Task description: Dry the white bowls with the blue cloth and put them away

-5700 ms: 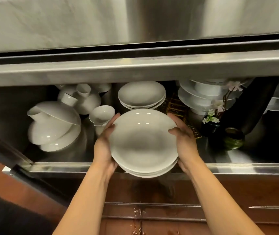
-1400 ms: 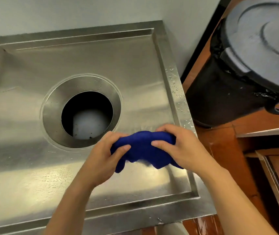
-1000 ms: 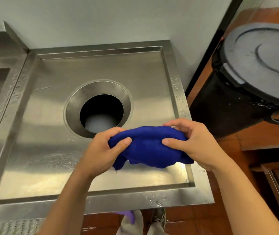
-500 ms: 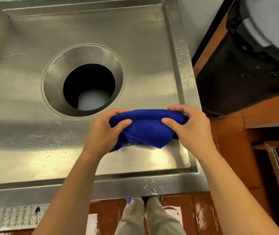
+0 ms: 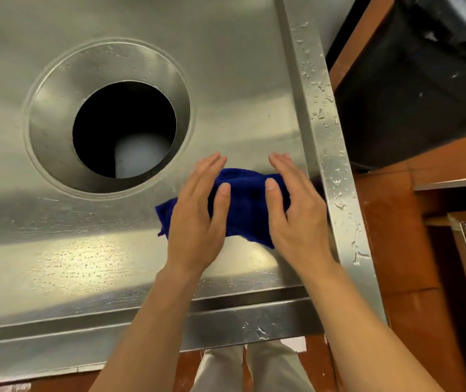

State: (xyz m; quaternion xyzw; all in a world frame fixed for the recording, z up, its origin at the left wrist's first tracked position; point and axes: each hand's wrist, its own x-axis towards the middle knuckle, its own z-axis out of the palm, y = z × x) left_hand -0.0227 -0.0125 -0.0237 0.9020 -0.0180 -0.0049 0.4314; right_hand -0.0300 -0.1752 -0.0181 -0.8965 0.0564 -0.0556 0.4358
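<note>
Fingers (image 5: 207, 172) of 2 hands extended flat, 1 blue cloth (image 5: 243, 205) pressed between them on 1 steel counter (image 5: 84, 264)

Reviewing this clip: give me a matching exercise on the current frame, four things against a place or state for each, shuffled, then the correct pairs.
Things:
1. blue cloth
2. round opening
3. black bin
4. left hand

Descriptions:
A. on the floor, right of the steel counter
B. flat, fingers spread, on the cloth's left side
C. bunched up on the counter between both hands
D. set in the counter, something pale visible below

Pairs: 1-C, 2-D, 3-A, 4-B. The right hand mirrors the left.
</note>
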